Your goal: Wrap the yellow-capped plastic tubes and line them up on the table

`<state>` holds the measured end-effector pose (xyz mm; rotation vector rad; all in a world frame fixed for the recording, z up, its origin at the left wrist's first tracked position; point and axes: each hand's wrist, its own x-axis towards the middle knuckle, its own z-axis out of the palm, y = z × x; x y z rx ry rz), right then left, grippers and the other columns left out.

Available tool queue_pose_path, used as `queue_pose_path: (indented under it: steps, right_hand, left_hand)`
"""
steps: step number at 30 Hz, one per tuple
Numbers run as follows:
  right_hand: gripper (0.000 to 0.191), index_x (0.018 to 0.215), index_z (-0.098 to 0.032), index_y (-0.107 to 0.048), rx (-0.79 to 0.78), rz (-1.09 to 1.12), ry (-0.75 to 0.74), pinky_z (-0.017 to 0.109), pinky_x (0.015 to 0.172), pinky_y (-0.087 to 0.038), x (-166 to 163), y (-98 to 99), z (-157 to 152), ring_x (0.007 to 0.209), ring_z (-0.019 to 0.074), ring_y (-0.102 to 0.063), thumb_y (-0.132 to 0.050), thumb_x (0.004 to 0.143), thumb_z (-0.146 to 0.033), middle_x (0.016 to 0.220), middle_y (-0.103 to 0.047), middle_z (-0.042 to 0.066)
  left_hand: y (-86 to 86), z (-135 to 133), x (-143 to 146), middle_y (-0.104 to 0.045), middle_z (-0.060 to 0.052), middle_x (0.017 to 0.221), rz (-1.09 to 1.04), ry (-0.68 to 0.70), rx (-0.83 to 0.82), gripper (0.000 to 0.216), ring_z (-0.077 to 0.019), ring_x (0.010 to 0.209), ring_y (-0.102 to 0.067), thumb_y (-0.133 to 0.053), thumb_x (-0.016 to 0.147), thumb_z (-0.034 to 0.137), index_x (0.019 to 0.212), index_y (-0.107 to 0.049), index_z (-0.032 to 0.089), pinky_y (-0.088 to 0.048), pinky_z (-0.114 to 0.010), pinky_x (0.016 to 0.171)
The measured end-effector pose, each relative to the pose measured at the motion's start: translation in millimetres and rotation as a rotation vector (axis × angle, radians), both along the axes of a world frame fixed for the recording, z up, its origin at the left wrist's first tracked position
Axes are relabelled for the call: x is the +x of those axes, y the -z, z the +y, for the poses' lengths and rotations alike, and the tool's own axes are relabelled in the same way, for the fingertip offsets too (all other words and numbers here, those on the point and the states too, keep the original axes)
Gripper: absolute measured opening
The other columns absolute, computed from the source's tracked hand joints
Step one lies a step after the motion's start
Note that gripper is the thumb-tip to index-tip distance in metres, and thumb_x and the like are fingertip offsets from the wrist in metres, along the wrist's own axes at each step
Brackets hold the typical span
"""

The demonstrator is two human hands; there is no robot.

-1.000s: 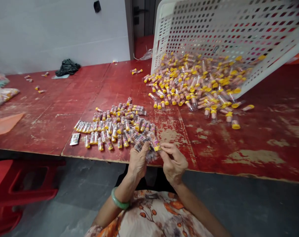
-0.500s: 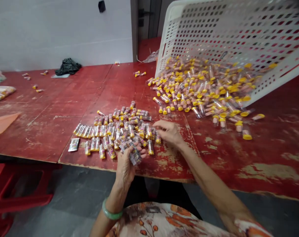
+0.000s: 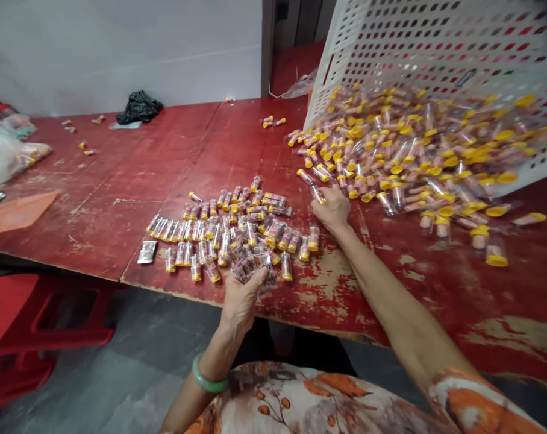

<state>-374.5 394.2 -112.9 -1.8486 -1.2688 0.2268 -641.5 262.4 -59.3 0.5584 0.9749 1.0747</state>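
Note:
My left hand (image 3: 241,298) is closed on a small stack of printed label stickers (image 3: 250,265) at the red table's near edge. My right hand (image 3: 331,208) reaches out over the table, fingers closed on a clear tube (image 3: 317,194) at the near edge of a big heap of clear yellow-capped tubes (image 3: 413,150). The heap spills from a tipped white perforated basket (image 3: 436,48). Between my hands lie several labelled tubes (image 3: 223,232) in rough rows.
The worn red table (image 3: 120,181) carries a loose sticker (image 3: 147,252), scattered tubes (image 3: 86,147) at the far left, a black bag (image 3: 138,107), clear plastic bags (image 3: 6,157) and an orange sheet (image 3: 15,211). A red plastic stool (image 3: 34,313) stands lower left.
My right hand left the stickers, moved right and forward across the labelled tubes, and reached the yellow-capped heap. My left hand kept the stickers at the table edge.

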Motion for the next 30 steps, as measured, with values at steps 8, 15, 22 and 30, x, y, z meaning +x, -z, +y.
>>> queue_pose_path:
  steps: [8,15,22,30]
  right_hand:
    - [0.025,0.089,-0.019,-0.056,0.277,1.163,-0.343,0.024,0.046,-0.036,-34.7,-21.2,-145.5,0.061,0.013,-0.045,-0.047,0.077,-0.039,0.082,-0.054,0.005]
    - [0.034,0.083,-0.018,-0.056,0.314,1.246,-0.091,0.02,0.048,-0.042,-111.1,-21.8,-198.1,0.061,0.0094,-0.051,-0.076,0.055,-0.021,0.079,-0.059,0.001]
    - [0.034,0.08,-0.018,-0.055,0.306,1.18,0.083,0.019,0.047,-0.04,-107.3,-26.2,-202.1,0.053,0.0082,-0.048,-0.074,0.052,-0.024,0.066,-0.055,-0.004]
    - [0.033,0.081,-0.018,-0.057,0.331,1.132,0.02,0.019,0.051,-0.039,-85.6,-35.0,-213.1,0.058,0.0085,-0.049,-0.077,0.055,-0.024,0.071,-0.057,-0.003]
  left_hand:
    - [2.1,-6.9,29.3,-0.073,-0.003,0.08,-0.015,-0.076,0.018,0.039,-0.0147,0.065,-0.067,-0.086,0.049,0.02,0.084,-0.071,0.016,-0.054,-0.026,0.064]
    - [7.3,-27.1,57.1,-0.073,-0.004,0.077,-0.007,0.02,-0.002,0.032,-0.0144,0.065,-0.067,-0.085,0.054,0.021,0.081,-0.071,0.013,-0.053,-0.026,0.068]
    - [0.8,-32.2,74.1,-0.074,-0.003,0.083,-0.008,0.103,-0.011,0.038,-0.0155,0.071,-0.069,-0.086,0.052,0.02,0.087,-0.07,0.016,-0.054,-0.026,0.072]
    - [-7.2,-33.5,74.1,-0.074,-0.006,0.079,0.033,0.157,-0.055,0.039,-0.018,0.066,-0.069,-0.086,0.05,0.019,0.085,-0.071,0.011,-0.056,-0.029,0.067]
